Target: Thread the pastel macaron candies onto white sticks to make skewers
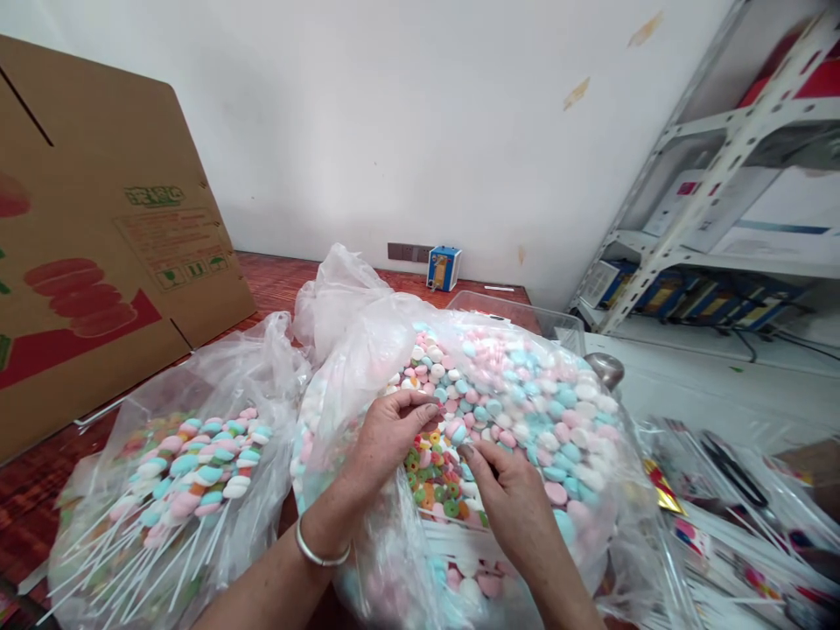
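Observation:
Over a big clear plastic bag of pink, blue and white marshmallows (577,437), my two hands are close together. My left hand (390,433) is closed in a pinch on a small red candy (441,408), mostly covered by the fingertips. Thumb and fingers of my right hand (508,494) pinch at the lower edge of a pink-and-blue marshmallow (455,430); any stick in it cannot be made out. Just below lie colourful ring gummies (430,477), in front of several white sticks (452,535).
Finished-looking marshmallow skewers (197,472) lie on a plastic bag at left. A large cardboard box (98,219) stands behind them. At right are a metal shelf (696,149), black scissors (733,468) and packaging. A blue box (444,268) sits by the wall.

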Demonstrator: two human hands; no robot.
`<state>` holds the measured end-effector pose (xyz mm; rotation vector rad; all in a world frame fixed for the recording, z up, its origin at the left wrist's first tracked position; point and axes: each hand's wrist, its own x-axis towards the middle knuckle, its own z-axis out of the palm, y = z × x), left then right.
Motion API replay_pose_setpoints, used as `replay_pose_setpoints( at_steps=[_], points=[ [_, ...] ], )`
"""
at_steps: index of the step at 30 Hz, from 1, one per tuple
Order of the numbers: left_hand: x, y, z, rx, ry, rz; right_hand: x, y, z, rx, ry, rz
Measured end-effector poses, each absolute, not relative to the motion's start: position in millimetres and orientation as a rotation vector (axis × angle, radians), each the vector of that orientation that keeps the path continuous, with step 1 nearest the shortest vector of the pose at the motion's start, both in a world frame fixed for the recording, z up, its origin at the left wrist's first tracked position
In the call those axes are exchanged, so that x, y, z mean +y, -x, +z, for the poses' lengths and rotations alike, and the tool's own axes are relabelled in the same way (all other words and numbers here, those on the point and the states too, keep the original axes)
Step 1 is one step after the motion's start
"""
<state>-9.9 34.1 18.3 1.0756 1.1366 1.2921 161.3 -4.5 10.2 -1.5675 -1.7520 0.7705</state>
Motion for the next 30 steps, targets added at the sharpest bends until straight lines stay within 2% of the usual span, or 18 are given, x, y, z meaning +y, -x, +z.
replay_pose_setpoints(
  at_steps=[14, 18, 22, 25, 30],
  points=[
    [11.9, -5.9, 11.9, 1.153, -1.233, 1.343, -22.7, -135.0, -2.8, -1.701, 1.514, 0.533],
    [13.6, -0.1, 13.9, 1.188, -1.134, 1.443, -29.5, -139.5, 0.2, -1.811, 1.488, 0.500],
    [9.9, -1.7, 16.0, 1.007, -0.831, 1.452, -44.8, -141.2, -1.4, -1.816, 1.437, 0.440],
    [0.3, -12.7, 18.2, 0.853, -0.623, 1.389, -53.9, -137.8, -6.9, -1.813, 1.383, 0.369],
    [-13.2, -33.6, 17.3, 0.785, -0.651, 1.265, -57.7, -136.0, -16.6, -1.809, 1.484, 0.361]
  ],
)
